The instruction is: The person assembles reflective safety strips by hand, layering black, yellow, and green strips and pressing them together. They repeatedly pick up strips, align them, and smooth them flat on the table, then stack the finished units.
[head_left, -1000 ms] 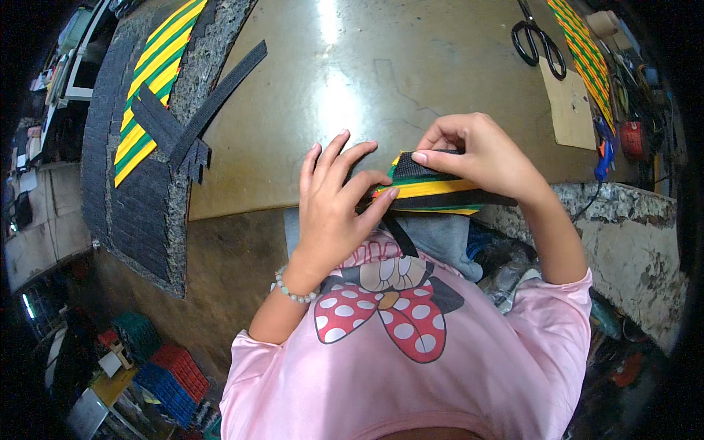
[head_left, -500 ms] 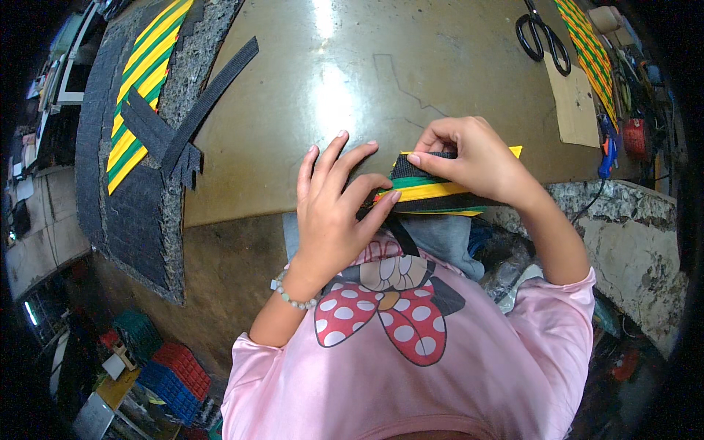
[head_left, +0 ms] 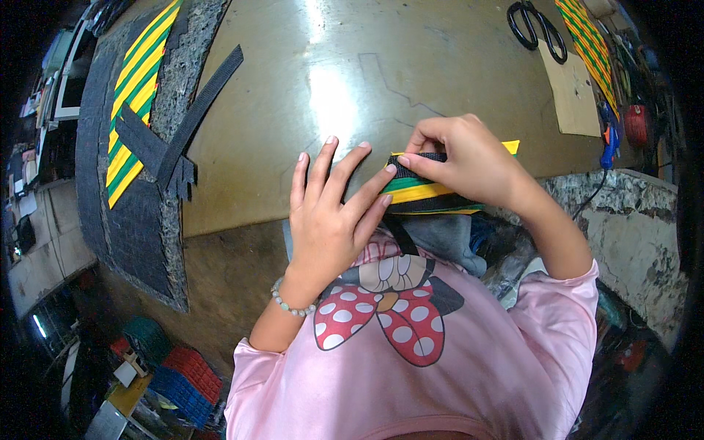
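A striped fabric piece (head_left: 419, 193) in green, yellow and black lies at the table's front edge, close to my body. Along its far side runs a short black webbing strip (head_left: 405, 173). My right hand (head_left: 473, 165) is closed in a pinch on this strip near its left end, palm covering the fabric's middle. With fingers spread, my left hand (head_left: 328, 202) touches the left end of the fabric with index fingertip and thumb. Its other fingers rest on or just over the table. What lies beneath my right palm is hidden.
At left, a yellow-green striped piece (head_left: 150, 77) and black webbing strips (head_left: 205, 103) lie over a dark worn mat (head_left: 136, 235). Black-handled scissors (head_left: 524, 29), brown card (head_left: 572, 95) and a blue corded tool (head_left: 609, 147) are at right. Plastic crates (head_left: 183, 381) stand lower left.
My left index fingertip has moved up and right onto the left end of the webbing strip. My right hand keeps its pinch, shifted slightly left. The view has shifted a little.
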{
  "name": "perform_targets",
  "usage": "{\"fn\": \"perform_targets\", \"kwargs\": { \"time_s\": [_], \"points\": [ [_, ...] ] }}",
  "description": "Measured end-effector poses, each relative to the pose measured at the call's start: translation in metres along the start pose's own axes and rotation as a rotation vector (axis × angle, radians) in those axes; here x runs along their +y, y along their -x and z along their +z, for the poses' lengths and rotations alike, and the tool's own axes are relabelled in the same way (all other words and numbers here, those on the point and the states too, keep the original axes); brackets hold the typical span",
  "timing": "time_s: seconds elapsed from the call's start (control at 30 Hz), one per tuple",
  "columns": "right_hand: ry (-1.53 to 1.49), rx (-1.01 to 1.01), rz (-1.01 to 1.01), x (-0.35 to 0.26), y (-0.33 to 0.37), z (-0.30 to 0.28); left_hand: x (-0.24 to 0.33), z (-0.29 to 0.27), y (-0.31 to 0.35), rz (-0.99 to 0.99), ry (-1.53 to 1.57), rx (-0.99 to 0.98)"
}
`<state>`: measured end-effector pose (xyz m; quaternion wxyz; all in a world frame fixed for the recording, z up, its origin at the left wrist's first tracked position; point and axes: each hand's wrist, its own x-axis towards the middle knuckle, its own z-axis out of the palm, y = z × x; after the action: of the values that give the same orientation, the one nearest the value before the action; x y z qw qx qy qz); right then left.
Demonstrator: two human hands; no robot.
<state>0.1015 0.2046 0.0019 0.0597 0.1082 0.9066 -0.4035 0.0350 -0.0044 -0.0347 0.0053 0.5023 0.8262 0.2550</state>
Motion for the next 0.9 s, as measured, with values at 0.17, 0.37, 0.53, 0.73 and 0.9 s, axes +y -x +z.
{"fn": "perform_targets", "kwargs": {
  "time_s": [0.17, 0.37, 0.53, 0.73, 0.9],
  "points": [
    [0.212, -0.019, 0.1, 0.004, 0.023, -0.032, 0.002, -0.001, -0.001, -0.005, -0.012, -0.017],
    [0.068, 0.03, 0.244, 0.027, 0.037, -0.04, 0.001, -0.005, -0.003, 0.007, -0.028, -0.042],
    [0.028, 0.086, 0.19, 0.036, 0.037, -0.039, 0.001, -0.005, -0.005, 0.014, -0.03, -0.068],
    [0.152, 0.136, 0.151, 0.04, 0.039, -0.032, 0.001, -0.005, -0.005, 0.011, -0.031, -0.078],
    [0.193, 0.177, 0.1, 0.043, 0.043, -0.028, 0.001, -0.004, -0.004, 0.005, -0.016, -0.078]
  ]
}}
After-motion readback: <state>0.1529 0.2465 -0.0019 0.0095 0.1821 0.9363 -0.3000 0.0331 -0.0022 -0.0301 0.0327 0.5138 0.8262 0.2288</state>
